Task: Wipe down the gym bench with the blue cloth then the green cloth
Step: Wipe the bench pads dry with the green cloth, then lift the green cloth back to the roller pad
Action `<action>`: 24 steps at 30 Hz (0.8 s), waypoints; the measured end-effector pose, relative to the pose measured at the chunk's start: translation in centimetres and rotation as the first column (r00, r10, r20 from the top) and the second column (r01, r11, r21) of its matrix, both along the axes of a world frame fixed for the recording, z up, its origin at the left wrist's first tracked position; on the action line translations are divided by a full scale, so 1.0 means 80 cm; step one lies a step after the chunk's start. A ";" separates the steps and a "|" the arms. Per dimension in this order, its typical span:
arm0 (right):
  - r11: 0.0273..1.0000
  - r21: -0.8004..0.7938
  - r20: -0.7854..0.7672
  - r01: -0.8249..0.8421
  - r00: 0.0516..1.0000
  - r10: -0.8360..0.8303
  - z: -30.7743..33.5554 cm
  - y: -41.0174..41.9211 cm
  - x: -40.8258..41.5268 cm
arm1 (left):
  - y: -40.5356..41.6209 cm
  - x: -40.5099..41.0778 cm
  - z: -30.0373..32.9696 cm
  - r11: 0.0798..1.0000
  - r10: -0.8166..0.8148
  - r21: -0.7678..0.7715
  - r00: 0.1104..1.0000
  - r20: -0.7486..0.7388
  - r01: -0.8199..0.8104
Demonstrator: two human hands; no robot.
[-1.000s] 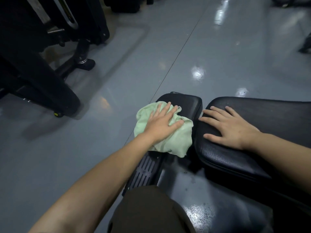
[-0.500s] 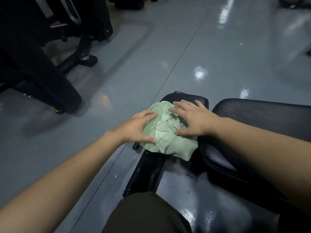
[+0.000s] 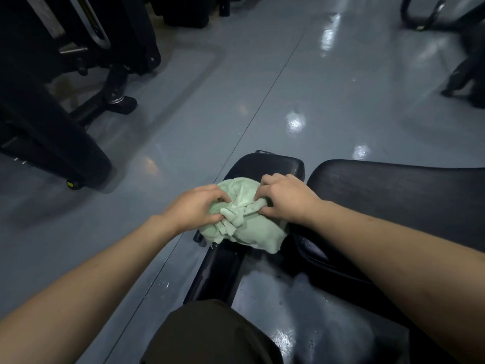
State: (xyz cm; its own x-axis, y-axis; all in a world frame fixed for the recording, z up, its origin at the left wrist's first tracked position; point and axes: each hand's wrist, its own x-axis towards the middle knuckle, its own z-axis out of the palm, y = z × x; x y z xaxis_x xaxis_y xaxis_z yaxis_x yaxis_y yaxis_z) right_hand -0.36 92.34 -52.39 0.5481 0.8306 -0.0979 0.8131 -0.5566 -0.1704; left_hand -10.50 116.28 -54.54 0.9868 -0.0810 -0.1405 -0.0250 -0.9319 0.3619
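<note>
Both hands have closed in since a moment ago: then my fingers lay fairly flat on the cloth point(image 3: 244, 224), now they are curled into it and the fabric has drawn up into a knot of folds between them. My left hand point(image 3: 195, 210) bunches the near-left side, fingers tucked into the creases; my right hand point(image 3: 284, 198) pinches a twisted fold from the other side. The green cloth sits heaped on the small pad point(image 3: 273, 164) at the end of the bench, one corner hanging off the near edge, just beside the big pad point(image 3: 393, 190).

It looks soft, light and limp, so it will take whatever shape I squeeze it into and will not slide out of a pinch. I judge the best hold is a full handful through the middle of the bundle, loose corners gathered in so nothing trails. The pad's vinyl looks smooth; the cloth should glide on it with light pressure. No blue cloth is in view.
</note>
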 end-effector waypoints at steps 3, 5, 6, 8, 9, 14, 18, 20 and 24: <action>1.000 0.011 0.013 0.027 1.000 -0.027 0.016 -0.003 -0.011 | -0.009 -0.002 0.018 0.998 0.033 0.053 0.999 0.000 -0.033; 0.996 0.052 -0.015 0.072 0.997 -0.072 0.034 -0.008 -0.017 | -0.015 -0.003 0.038 0.996 0.042 0.083 0.999 0.003 -0.042; 0.993 0.072 -0.027 0.098 0.995 -0.097 0.045 -0.013 -0.019 | -0.018 -0.004 0.049 0.995 0.049 0.082 0.999 0.019 -0.050; 0.982 0.103 -0.053 0.156 0.987 -0.151 0.071 -0.027 -0.024 | -0.027 -0.005 0.076 0.995 0.064 0.068 0.995 0.075 -0.069; 0.975 0.120 -0.060 0.186 0.982 -0.179 0.086 -0.036 -0.026 | -0.033 -0.005 0.091 0.995 0.071 0.064 0.992 0.104 -0.078; 0.930 0.209 -0.054 0.302 0.953 -0.297 0.162 -0.092 -0.041 | -0.087 -0.005 0.173 0.999 0.044 0.021 0.975 0.218 -0.050; 0.886 0.277 -0.021 0.372 0.924 -0.381 0.220 -0.151 -0.063 | -0.148 -0.003 0.241 0.999 -0.019 0.044 0.948 0.319 0.005; 0.858 0.312 -0.004 0.407 0.904 -0.428 0.247 -0.185 -0.078 | -0.182 -0.001 0.274 0.998 -0.064 0.050 0.927 0.369 0.048; 0.796 0.351 0.024 0.493 0.845 -0.533 0.301 -0.261 -0.112 | -0.255 0.005 0.333 0.985 -0.174 0.085 0.895 0.411 0.152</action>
